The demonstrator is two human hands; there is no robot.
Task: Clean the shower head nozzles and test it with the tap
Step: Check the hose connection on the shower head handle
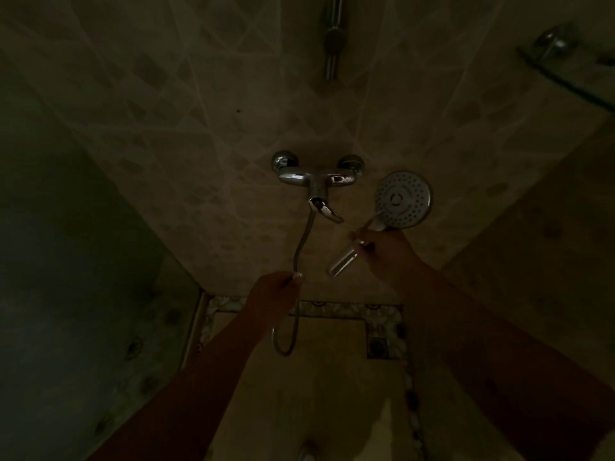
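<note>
The scene is dim. At center right of the frame, the right hand (389, 252) grips the handle of the shower head (403, 201), fingers curled round it. The head is detached from the hose: its open chrome end (341, 261) points down-left, and its round nozzle face is turned toward the camera, just right of the tap (316, 181).

The tap sits on the tiled wall (199, 128) at center frame, its lever (327, 211) angled down to the right. The hose (304, 241) drops from under the tap to the left hand (274, 292), which pinches it near lower center; below the hand the hose hangs in 1 loop (284, 341). The free hose end is probably inside the left fingers, though the dark view does not show it clearly.

At top center a chrome rail (332, 38) with a slider runs up the wall. A glass shelf (565, 68) with a chrome bracket sits at upper right. A floor drain (377, 346) lies at lower center right, inside a pebble-patterned border (332, 307).
</note>
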